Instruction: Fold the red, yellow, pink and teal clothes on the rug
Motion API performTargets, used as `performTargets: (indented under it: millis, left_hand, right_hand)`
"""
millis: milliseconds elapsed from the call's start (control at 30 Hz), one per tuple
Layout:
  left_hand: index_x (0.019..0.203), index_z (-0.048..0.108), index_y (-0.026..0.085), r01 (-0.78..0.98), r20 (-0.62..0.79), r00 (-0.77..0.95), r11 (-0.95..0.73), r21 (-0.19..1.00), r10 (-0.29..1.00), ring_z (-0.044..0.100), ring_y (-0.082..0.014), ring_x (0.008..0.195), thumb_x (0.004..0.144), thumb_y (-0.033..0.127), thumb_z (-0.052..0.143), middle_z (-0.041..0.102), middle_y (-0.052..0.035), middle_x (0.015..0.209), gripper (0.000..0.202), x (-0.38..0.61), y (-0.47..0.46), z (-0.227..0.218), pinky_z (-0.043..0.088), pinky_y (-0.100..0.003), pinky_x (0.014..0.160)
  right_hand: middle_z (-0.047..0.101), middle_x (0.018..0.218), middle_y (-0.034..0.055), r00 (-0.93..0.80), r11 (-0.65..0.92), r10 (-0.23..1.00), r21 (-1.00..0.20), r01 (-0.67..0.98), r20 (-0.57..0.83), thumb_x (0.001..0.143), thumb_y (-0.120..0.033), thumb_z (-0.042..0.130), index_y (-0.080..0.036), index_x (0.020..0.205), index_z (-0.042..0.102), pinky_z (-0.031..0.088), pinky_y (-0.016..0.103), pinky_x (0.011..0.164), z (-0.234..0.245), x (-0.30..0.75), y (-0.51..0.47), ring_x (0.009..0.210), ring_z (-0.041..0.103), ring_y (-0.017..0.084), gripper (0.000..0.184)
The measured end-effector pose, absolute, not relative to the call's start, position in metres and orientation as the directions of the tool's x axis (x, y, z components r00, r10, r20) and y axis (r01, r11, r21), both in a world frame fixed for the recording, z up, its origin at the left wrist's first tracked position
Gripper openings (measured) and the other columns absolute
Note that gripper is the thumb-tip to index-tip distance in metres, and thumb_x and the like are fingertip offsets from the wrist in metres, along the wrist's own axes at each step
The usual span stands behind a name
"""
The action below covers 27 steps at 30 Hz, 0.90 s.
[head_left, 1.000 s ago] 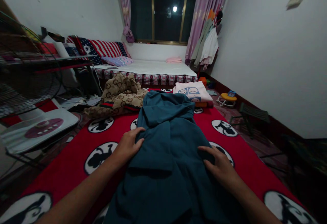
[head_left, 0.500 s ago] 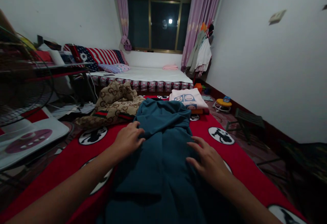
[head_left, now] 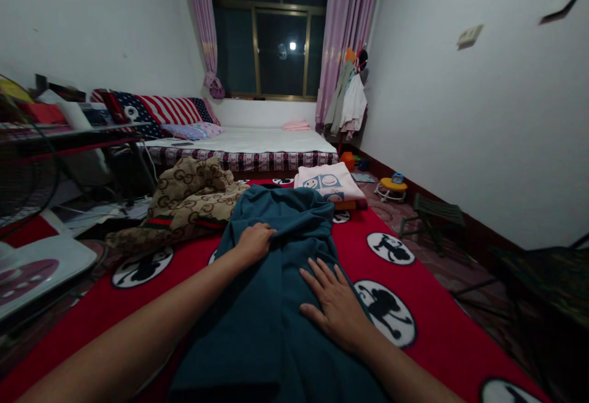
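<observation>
Both hands have moved up the frame since 0.5 s ago: the left hand (head_left: 256, 242) has gone further up the cloth, and the right hand (head_left: 335, 306) has slid in toward centre. View has tilted too, more window showing.

Left hand: fingers curled, bunching a fold of the teal garment (head_left: 276, 305) just left of frame centre. Looks like a loose grip on the fabric; fingertips are hidden, so can't confirm a full pinch.

Right hand: flat, fingers spread, palm down on the same garment, lower centre. Holding nothing, just pressing.

One teal garment, lying lengthwise from bottom centre up to mid-frame, on a red blanket (head_left: 427, 323) with round black-and-white cartoon patches; about six patches visible.

Further out: one tan patterned garment (head_left: 193, 197) heaped at centre left, touching the teal one's upper left edge. One folded white shirt (head_left: 327, 183) with smiley prints just above the teal garment's top right. One bed (head_left: 257, 142) behind, upper centre, with one pink folded item on it. One fan (head_left: 23, 170) at the left edge. One green stool (head_left: 435, 210) at the right.
</observation>
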<state>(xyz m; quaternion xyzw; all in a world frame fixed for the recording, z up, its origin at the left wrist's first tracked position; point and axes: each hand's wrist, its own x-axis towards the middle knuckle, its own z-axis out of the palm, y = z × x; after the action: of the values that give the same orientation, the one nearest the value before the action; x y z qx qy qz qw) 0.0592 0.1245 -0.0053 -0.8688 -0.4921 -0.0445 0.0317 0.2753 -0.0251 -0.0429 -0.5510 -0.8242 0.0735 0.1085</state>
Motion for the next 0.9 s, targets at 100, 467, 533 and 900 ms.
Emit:
performTargets:
  millis: [100,467,533,900]
  left_hand:
    - [0.115,0.063,0.026,0.886,0.209,0.454,-0.464,0.001,0.866,0.064,-0.0219,0.1,0.085,0.014,0.041,0.069,-0.0049,0.11,0.039,0.049,0.123,0.015,0.048,-0.031,0.084]
    - [0.086,0.073,0.027,0.796,-0.28,0.598,-0.513,0.323,0.751,0.065,-0.0209,0.079,0.068,0.053,0.066,0.071,-0.001,0.085,0.032,-0.011,0.032,0.096,0.048,-0.025,0.068]
    - [0.086,0.073,0.023,0.78,-0.363,0.61,-0.451,0.434,0.704,0.064,-0.0194,0.074,0.072,0.059,0.059,0.071,-0.0011,0.081,0.04,-0.016,0.035,0.081,0.048,-0.024,0.065]
    - [0.124,0.056,0.024,0.944,-0.034,0.307,-0.3,0.135,0.951,0.057,-0.0271,0.112,0.079,0.049,0.057,0.06,-0.0102,0.125,0.051,-0.027,0.06,0.002,0.043,-0.037,0.094]
  right_hand:
    - [0.018,0.156,0.0046,-0.364,0.378,0.926,-0.252,0.891,0.1,0.09,-0.065,0.032,-0.03,0.147,0.028,0.01,0.054,0.114,-0.043,0.275,-0.025,0.143,0.014,0.026,0.067]
    - [0.051,0.138,0.0093,-0.303,0.409,0.902,-0.387,0.826,0.306,0.094,-0.039,0.044,-0.021,0.12,0.06,0.027,0.047,0.112,-0.049,0.281,-0.027,0.132,0.04,0.023,0.036]
    - [0.053,0.135,0.0102,-0.299,0.421,0.893,-0.395,0.817,0.335,0.093,-0.038,0.047,-0.02,0.118,0.061,0.029,0.048,0.111,-0.051,0.281,-0.026,0.13,0.042,0.024,0.034]
    - [0.055,0.133,0.0109,-0.322,0.448,0.88,-0.384,0.807,0.35,0.091,-0.032,0.051,-0.02,0.117,0.061,0.03,0.05,0.11,-0.053,0.282,-0.025,0.129,0.044,0.025,0.031]
